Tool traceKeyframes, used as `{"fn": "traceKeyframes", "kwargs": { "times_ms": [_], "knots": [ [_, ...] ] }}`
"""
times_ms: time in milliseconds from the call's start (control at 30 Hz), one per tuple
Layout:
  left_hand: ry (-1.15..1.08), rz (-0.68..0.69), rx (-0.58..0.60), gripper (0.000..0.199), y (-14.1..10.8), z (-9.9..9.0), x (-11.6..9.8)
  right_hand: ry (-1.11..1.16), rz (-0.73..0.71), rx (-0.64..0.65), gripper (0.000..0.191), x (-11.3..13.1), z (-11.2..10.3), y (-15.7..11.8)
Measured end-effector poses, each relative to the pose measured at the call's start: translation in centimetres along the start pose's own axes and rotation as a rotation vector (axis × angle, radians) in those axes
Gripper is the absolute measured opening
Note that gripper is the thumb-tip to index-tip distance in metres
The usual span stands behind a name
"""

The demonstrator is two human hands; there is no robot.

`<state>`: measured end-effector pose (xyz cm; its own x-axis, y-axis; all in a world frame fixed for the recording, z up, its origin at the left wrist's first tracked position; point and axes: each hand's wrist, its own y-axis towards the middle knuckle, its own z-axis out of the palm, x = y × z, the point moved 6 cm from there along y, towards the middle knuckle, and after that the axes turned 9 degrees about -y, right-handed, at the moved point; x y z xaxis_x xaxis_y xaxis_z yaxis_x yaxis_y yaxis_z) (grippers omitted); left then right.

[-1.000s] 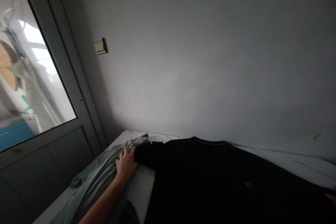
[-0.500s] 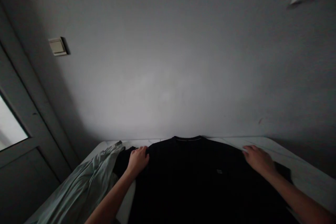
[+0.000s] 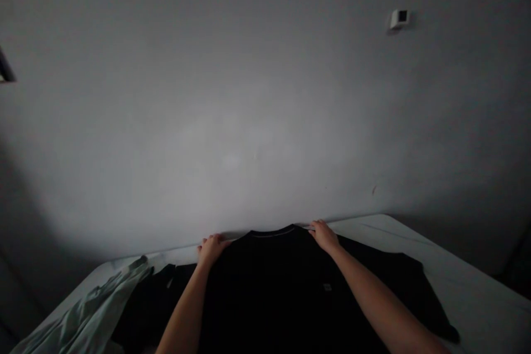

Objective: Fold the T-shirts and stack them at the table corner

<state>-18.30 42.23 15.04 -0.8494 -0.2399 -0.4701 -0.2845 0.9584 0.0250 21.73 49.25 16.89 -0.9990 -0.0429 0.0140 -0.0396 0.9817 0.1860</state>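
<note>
A black T-shirt is spread front side up, with its collar toward the wall and a small light mark on the chest. My left hand is closed on the shirt's left shoulder edge, its thumb pointing to the collar. Just right of the collar, my right hand has its fingers bent over the other shoulder edge. The fingertips of both hands are partly hidden. Both sleeves lie out to the sides, and the lower part of the shirt runs out of view.
A crumpled grey-green cloth lies at the left, against the black fabric. Underneath is a white marbled table whose far edge meets a grey wall. A small white device is mounted high on the wall.
Both hands have come inward along the shirt's shoulders, the right one much closer to the collar. The right sleeve is uncovered and lies flat. The view has swung right, taking the door out of sight.
</note>
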Motion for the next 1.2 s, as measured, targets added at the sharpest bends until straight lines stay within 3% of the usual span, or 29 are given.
{"fn": "traceKeyframes", "kwargs": {
  "times_ms": [167, 333, 433, 600, 700, 800, 933, 1033, 1100, 1200],
  "knots": [
    [-0.032, 0.092, -0.007, 0.021, 0.4, 1.7, -1.5, 0.017, -0.02, 0.02, 0.016, 2.3, 0.4, 1.3],
    [0.038, 0.105, -0.149, 0.022, -0.6, 0.8, -2.0, -0.013, 0.017, 0.022, 0.023, 3.4, -0.3, 1.5],
    [0.076, 0.167, -0.194, 0.026, -2.5, 0.8, -3.9, -0.024, 0.048, -0.016, 0.028, 4.2, -0.7, 0.3],
    [0.107, 0.304, -0.061, 0.036, -6.0, 4.4, -7.6, -0.037, -0.042, -0.034, 0.029, 4.9, -0.5, -3.3],
    [0.089, 0.352, 0.048, 0.051, -6.5, 6.4, -8.3, -0.038, -0.197, 0.071, 0.04, 4.7, 0.4, -4.7],
    [0.108, 0.363, 0.104, 0.054, -5.3, 6.7, -8.1, -0.064, -0.213, 0.217, 0.057, 3.5, 1.0, -5.0],
    [0.157, 0.337, 0.142, 0.057, -5.3, 5.6, -7.5, -0.083, -0.158, 0.247, 0.067, 1.7, -0.1, -6.1],
    [0.256, 0.366, 0.149, 0.057, -8.6, 4.9, -6.4, -0.044, -0.25, 0.222, 0.065, 0.2, -1.4, -10.0],
    [0.281, 0.455, 0.154, 0.056, -12.3, 4.8, -5.0, -0.005, -0.338, 0.187, 0.063, -1.5, -2.2, -14.0],
    [0.226, 0.582, 0.218, 0.059, -19.2, 5.3, -1.1, 0.03, -0.399, 0.156, 0.06, -5.5, -3.3, -20.8]
  ]
}}
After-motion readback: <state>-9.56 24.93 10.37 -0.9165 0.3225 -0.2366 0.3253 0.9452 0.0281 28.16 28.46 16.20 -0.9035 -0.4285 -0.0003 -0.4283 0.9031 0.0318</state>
